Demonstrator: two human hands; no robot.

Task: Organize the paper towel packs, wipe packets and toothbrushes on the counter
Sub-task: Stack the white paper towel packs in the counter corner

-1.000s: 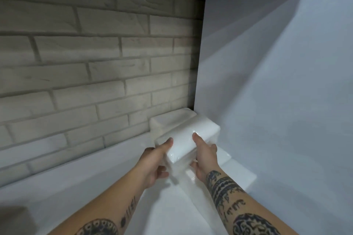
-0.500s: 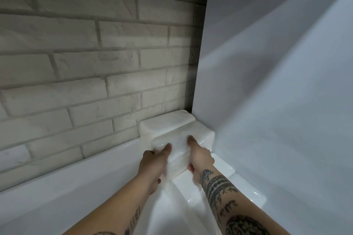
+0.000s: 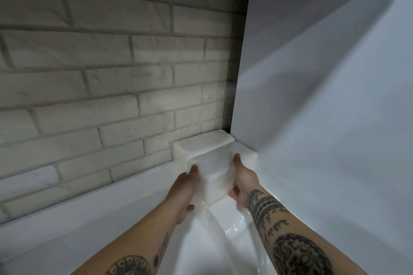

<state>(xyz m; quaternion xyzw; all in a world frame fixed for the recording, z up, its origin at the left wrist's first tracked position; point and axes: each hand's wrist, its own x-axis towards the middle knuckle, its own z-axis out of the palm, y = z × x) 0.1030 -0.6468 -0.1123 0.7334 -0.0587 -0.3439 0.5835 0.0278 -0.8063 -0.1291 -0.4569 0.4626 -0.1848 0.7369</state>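
Two hands hold one white paper towel pack (image 3: 214, 169) in the far corner of the worktop (image 3: 89, 219). The left hand (image 3: 182, 190) and right hand (image 3: 242, 182) each take one side, each grip pinching it with thumb on top and fingers curled beneath. It touches a second pack (image 3: 203, 143) set against the brick wall (image 3: 111, 73), beside the white side panel (image 3: 324, 96). Nearer lies a glossy third pack (image 3: 232, 223).
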